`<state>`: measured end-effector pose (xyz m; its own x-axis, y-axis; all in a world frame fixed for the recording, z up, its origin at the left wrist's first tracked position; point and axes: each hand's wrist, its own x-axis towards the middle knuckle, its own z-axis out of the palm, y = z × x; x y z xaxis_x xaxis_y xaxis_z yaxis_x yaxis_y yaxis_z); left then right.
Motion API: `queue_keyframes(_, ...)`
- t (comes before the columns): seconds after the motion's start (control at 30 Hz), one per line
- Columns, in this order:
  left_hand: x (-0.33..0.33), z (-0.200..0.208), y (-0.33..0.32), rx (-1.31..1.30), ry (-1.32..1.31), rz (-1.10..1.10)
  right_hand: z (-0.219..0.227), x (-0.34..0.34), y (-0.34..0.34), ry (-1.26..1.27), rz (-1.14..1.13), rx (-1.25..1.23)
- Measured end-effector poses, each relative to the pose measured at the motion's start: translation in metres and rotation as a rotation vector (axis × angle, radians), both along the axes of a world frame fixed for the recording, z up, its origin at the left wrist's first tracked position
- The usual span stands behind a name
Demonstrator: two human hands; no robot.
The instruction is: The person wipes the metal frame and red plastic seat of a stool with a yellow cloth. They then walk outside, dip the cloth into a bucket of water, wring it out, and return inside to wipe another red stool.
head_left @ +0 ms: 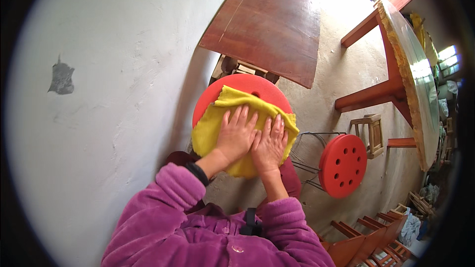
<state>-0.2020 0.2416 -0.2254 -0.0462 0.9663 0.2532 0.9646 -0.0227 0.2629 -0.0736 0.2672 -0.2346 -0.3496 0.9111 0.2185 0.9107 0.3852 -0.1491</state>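
Note:
A yellow cloth [217, 118] lies spread over the round red seat of a stool [247, 85] in front of me. My left hand [236, 136] rests flat on the cloth, fingers apart and pointing away from me. My right hand [269, 143] lies flat beside it on the cloth, touching the left hand. Both palms press down on the cloth; neither hand grips it. My sleeves are purple fleece.
A white plastered wall [109, 109] fills the left side. A brown wooden board [269, 22] leans behind the stool. A second red stool with holes [343, 164] stands to the right, near a small wooden stool [370, 133], a red-framed table [401, 69] and wooden chairs [376, 242].

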Motion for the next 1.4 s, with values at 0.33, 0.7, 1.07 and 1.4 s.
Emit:
queue_keyframes(0.33,-0.091,-0.015,0.112,0.11,0.123,0.051,-0.012,-0.095,0.117,0.019,-0.055,-0.009)
queue_keyframes(0.7,-0.111,-0.026,-0.006,0.106,-0.036,0.393,-0.004,-0.148,0.058,0.164,0.341,-0.002)
queue_keyframes(1.07,-0.03,-0.019,-0.104,-0.005,0.145,0.331,-0.005,-0.057,-0.044,0.177,0.381,-0.033)
queue_keyframes(1.4,0.017,-0.001,-0.097,-0.042,0.091,0.127,0.011,0.024,-0.06,0.237,0.057,-0.159)
